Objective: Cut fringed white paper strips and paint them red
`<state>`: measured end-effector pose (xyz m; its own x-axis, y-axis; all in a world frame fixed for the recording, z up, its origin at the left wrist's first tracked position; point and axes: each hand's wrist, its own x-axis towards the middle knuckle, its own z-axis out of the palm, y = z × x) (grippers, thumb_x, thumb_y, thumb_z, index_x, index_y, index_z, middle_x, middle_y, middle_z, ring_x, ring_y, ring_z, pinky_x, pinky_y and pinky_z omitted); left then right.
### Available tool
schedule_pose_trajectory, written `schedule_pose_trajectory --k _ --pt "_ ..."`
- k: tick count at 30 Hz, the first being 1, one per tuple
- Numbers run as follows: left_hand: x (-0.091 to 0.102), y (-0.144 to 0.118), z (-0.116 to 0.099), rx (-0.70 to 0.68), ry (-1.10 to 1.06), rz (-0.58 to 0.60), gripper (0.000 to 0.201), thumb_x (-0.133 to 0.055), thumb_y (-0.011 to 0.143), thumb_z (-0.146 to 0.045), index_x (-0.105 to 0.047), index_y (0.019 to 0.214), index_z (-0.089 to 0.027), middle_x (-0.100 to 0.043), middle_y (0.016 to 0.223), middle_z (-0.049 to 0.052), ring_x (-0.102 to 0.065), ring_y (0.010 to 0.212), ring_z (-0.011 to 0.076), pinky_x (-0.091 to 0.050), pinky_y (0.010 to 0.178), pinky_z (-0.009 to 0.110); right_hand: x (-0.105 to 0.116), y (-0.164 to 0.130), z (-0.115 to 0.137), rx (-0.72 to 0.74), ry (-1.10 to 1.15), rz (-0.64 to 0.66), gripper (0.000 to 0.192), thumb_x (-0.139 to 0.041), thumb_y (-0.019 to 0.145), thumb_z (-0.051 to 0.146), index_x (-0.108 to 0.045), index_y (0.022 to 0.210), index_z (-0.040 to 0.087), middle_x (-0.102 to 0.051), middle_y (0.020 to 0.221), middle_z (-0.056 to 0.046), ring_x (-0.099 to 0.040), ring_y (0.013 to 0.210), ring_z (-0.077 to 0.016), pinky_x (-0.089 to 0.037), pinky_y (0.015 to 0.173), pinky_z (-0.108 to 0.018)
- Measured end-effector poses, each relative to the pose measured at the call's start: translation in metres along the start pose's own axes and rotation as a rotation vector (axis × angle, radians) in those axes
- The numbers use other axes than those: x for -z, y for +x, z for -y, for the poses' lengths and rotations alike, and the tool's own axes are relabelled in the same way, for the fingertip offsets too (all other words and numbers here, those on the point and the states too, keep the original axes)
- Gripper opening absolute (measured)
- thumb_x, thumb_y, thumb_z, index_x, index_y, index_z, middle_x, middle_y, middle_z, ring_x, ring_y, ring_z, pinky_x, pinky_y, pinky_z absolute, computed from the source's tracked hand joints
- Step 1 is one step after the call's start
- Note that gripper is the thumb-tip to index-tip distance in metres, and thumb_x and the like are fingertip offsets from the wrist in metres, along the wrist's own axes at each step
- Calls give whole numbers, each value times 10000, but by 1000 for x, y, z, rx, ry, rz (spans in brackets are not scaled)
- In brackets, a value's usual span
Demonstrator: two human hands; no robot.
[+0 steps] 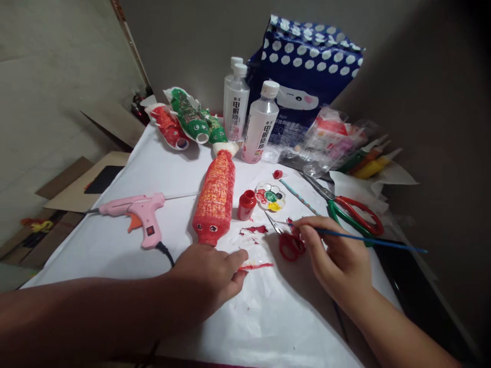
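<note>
My right hand (337, 255) grips a thin blue paintbrush (345, 234), its tip pointing left above small red-handled scissors (290, 246). Between the fingertips of my left hand (209, 276) is one end of a thin whitish piece with a red-painted edge (258, 266). Just beyond that hand lies a red and orange painted fish (215, 191) with two eyes. An uncapped red paint jar (246, 204) stands beside the fish. To its right is a white flower-shaped palette (270, 190) with several paint colours. Red smears mark the white table cover near the scissors.
A pink glue gun (132, 209) lies on the left with its cord. Smaller red (169, 127) and green (187, 115) fish, drink bottles (263, 122) and a blue bag (310, 66) are at the back. Large scissors (345, 204) and a dark flat object (414, 286) lie right.
</note>
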<state>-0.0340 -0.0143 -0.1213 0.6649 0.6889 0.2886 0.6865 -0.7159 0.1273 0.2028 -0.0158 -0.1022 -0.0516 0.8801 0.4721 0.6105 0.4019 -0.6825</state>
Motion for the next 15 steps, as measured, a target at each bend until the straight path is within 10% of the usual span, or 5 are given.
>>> schedule_pose_trajectory --k 15 --pt "13 -3 -2 -71 66 136 204 -529 860 -209 -664 1008 -173 -703 625 0 -668 524 236 -454 464 344 -12 18 -29 -53 -178 58 141 -486 948 222 -618 990 194 -698 909 -78 -655 750 -209 -511 644 -320"
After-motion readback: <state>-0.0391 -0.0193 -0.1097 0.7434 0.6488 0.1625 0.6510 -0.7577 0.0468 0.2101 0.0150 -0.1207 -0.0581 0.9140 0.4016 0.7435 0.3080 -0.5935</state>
